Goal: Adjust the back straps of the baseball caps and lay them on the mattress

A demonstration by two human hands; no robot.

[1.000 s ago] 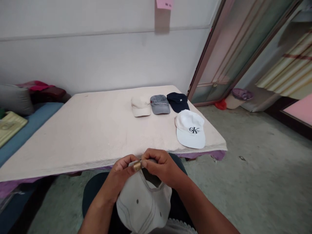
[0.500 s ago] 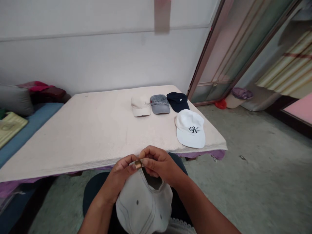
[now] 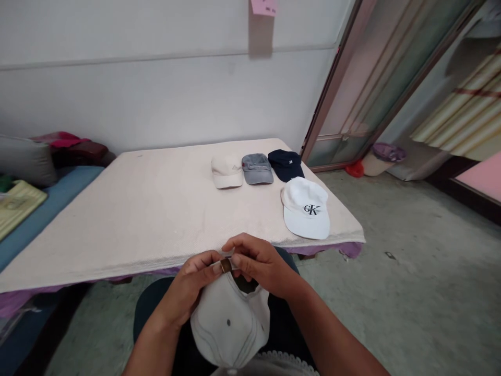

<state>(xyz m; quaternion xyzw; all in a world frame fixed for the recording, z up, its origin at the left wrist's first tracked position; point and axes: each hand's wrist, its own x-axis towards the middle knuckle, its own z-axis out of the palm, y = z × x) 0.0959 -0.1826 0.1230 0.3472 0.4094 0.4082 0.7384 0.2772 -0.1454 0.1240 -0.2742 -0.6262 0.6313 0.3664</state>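
Over my lap I hold a pale baseball cap [image 3: 225, 329], its back opening and strap towards the bed. My left hand [image 3: 198, 279] is closed on the strap beside a brass-coloured buckle [image 3: 226, 265], the thumb pressed against it. My right hand [image 3: 258, 261] pinches the strap just right of the buckle, thumb and forefinger together. The strap end is mostly hidden by the fingers. Ahead on the bed lie a white cap with black letters [image 3: 307, 209], a navy cap [image 3: 286, 164], a grey cap [image 3: 257, 168] and a cream cap [image 3: 227, 172].
The bed [image 3: 148, 209] has a pale cover and stands against a white wall [image 3: 176, 99]. At the left are a grey cushion [image 3: 29, 159] and a folded yellow cloth [image 3: 19, 206]. A bin [image 3: 379, 159] stands on the floor to the right, near a sliding door.
The cap in my hands has tilted, with its crown shifting slightly. My right fingers have moved a little at the strap, and the buckle has turned slightly. The caps on the bed stay put.
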